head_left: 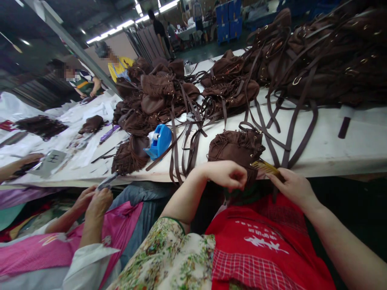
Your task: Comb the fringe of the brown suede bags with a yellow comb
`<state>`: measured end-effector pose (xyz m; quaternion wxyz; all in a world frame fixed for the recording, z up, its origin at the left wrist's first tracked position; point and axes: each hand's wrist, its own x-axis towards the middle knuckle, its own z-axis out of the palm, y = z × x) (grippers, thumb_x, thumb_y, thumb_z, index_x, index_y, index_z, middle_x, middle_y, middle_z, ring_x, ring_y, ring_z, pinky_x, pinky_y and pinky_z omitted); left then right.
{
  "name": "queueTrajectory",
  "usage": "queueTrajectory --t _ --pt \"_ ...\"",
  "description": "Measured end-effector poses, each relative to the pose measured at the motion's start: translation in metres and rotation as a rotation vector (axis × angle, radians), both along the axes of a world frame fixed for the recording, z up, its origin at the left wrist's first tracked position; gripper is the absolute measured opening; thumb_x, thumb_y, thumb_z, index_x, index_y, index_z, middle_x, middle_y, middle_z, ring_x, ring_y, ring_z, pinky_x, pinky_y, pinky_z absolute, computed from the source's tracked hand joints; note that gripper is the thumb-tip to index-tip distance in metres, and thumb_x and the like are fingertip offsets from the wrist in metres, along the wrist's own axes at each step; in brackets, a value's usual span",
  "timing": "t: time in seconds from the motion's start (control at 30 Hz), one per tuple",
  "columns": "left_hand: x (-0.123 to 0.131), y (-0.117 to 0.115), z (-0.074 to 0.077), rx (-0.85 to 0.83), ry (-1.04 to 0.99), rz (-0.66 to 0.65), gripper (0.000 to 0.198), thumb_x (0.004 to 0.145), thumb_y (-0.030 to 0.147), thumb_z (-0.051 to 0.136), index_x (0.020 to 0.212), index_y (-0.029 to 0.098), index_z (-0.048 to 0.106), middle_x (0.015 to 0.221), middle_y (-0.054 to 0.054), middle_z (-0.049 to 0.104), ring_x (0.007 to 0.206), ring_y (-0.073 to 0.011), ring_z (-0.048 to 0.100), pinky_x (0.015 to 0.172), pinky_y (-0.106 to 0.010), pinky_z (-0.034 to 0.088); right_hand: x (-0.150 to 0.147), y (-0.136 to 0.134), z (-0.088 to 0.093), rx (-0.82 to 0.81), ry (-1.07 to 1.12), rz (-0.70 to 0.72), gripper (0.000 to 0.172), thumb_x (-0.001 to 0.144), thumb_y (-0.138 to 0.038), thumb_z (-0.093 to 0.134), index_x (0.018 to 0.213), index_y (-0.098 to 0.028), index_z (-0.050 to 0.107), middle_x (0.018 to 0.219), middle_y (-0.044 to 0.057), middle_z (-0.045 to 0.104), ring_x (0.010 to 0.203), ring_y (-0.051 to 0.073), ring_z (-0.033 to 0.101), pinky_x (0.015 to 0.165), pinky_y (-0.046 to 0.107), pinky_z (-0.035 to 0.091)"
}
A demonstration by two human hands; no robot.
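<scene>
Brown fringed bag [231, 151] is at table [328, 147] edge, long axis approx L–R, just beyond L hand [228, 175], the nearer one, curled, can't tell if pinching anything; R hand [293, 187] pinches yellow comb [266, 166], teeth twd bag; bag lies fwd & left of R hand.

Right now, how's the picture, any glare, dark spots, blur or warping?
Head view: the ceiling lights burn out to white; the bags at far right sink into shadow; the post slants steeply, so the frame looks tilted, perhaps lens-warped; the distant crates look soft; the comb in the right hand is a little soft too.
</scene>
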<state>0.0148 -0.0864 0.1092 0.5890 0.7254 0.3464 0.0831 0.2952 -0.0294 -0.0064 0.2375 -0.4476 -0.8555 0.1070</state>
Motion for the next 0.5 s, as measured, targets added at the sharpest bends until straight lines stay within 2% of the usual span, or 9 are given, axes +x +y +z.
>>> queueTrajectory --t 0.1,0.17,0.27,0.33,0.4,0.5 --pt "-0.012 0.03 -0.016 0.096 -0.284 0.401 0.017 0.084 0.029 0.061 0.092 0.013 0.061 0.099 -0.007 0.068 0.089 -0.0139 0.063 0.086 -0.029 0.047 -0.016 0.006 -0.003 0.095 -0.071 0.134 0.049 0.094 -0.059 0.038 0.073 -0.02 0.06 0.067 0.003 0.064 0.056 0.016 0.056 0.052 0.028 0.03" --pt "-0.013 0.049 -0.04 0.133 -0.346 0.526 0.025 0.085 0.033 0.06 0.097 0.012 0.064 0.106 -0.009 0.067 0.1 -0.0162 0.06 0.096 -0.032 0.043 -0.023 0.008 -0.007 0.156 -0.114 0.219 0.044 0.096 -0.054 0.041 0.08 -0.019 0.063 0.073 0.003 0.066 0.061 0.016 0.059 0.055 0.027 0.031" --pt "-0.01 0.067 -0.082 0.119 -0.307 0.626 0.027 0.082 0.034 0.062 0.094 0.011 0.067 0.105 -0.01 0.068 0.1 -0.0175 0.059 0.099 -0.034 0.041 -0.029 0.002 -0.014 0.266 -0.228 0.271 0.039 0.097 -0.045 0.042 0.079 -0.018 0.064 0.072 0.004 0.065 0.062 0.015 0.057 0.056 0.028 0.029" --pt "-0.006 0.07 -0.102 0.112 -0.313 0.676 0.028 0.081 0.035 0.063 0.092 0.01 0.067 0.103 -0.01 0.068 0.099 -0.0175 0.06 0.098 -0.034 0.042 -0.032 -0.009 -0.02 0.316 -0.297 0.268 0.038 0.099 -0.04 0.041 0.076 -0.017 0.062 0.07 0.004 0.063 0.06 0.015 0.056 0.056 0.029 0.028" --pt "-0.004 0.071 -0.113 0.119 -0.334 0.697 0.029 0.081 0.037 0.063 0.092 0.01 0.067 0.104 -0.01 0.069 0.099 -0.0177 0.06 0.097 -0.033 0.042 -0.035 -0.022 -0.026 0.315 -0.343 0.265 0.037 0.099 -0.037 0.041 0.076 -0.017 0.062 0.07 0.004 0.062 0.061 0.015 0.055 0.056 0.029 0.028" --pt "-0.004 0.07 -0.117 0.141 -0.312 0.697 0.029 0.08 0.037 0.064 0.091 0.01 0.067 0.104 -0.01 0.069 0.099 -0.0176 0.061 0.097 -0.032 0.043 -0.042 -0.042 -0.04 0.219 -0.396 0.28 0.039 0.1 -0.039 0.039 0.076 -0.018 0.061 0.07 0.005 0.062 0.061 0.015 0.057 0.055 0.029 0.027"
